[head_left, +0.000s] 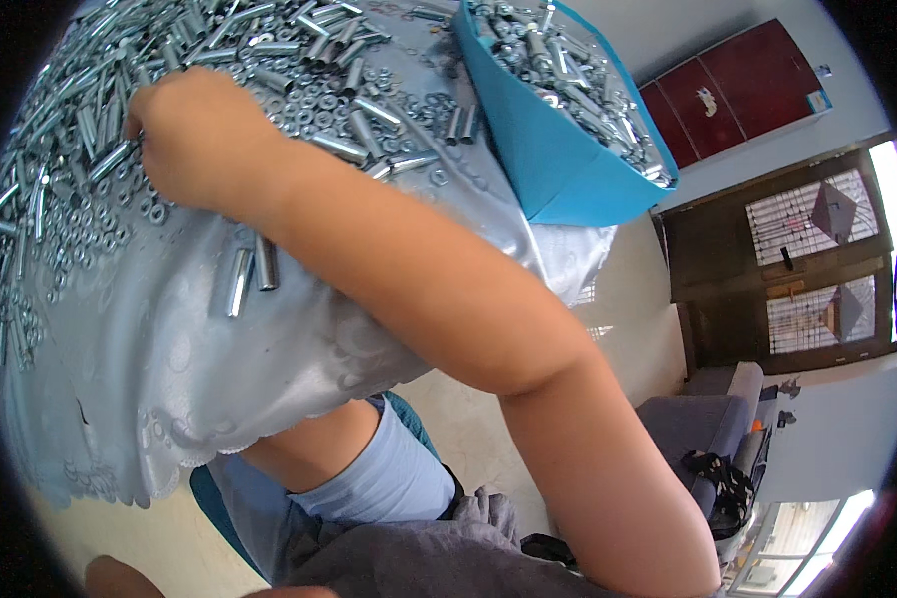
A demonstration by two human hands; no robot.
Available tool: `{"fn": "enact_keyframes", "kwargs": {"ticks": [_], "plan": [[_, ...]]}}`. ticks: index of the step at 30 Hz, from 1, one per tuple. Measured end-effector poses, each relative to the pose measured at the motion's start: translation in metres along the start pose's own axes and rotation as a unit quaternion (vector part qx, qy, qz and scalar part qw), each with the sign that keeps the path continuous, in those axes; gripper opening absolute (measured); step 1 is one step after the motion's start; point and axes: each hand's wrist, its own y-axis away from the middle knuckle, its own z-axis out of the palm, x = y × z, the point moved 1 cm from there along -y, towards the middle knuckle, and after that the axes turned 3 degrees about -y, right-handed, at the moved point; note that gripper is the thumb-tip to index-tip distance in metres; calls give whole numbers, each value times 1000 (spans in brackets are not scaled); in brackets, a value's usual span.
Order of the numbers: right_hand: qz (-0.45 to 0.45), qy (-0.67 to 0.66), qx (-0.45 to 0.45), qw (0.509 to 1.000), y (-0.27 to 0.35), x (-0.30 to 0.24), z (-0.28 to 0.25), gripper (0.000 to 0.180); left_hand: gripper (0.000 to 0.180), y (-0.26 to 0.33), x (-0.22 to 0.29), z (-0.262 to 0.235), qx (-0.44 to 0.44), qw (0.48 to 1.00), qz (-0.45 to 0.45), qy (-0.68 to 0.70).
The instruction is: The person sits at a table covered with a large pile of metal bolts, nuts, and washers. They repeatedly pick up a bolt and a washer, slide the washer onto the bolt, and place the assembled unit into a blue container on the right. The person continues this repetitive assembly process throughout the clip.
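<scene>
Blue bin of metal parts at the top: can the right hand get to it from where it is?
Probably yes. The right hand rests on the heap of loose metal sleeves and nuts to the left of the blue bin. Only scattered parts lie between them, and the bin's top is open.

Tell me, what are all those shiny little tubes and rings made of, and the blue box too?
The small tubes and ring-shaped nuts look like bright plated metal, probably steel: silvery, with sharp glints. The blue box looks like smooth matte plastic or coated card; I can't tell which. The table cover seems a thin glossy plastic sheet with an embossed scalloped edge. The right hand reaches into the pile.
</scene>
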Motion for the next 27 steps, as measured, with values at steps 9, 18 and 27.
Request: {"fn": "enact_keyframes", "kwargs": {"ticks": [9, 18, 27], "plan": [[51, -124, 38, 990, -1, -6, -11, 12, 47, -25, 21, -25, -11, 980, -158, -125], [238, -434, 121, 860, -16, -3, -45, 17, 35, -137, 33, -90, 167, 985, -1, -37], [319, -594, 77, 735, -23, -16, -62, 17, 33, -189, 21, -138, 251, 962, 56, -95]]}}
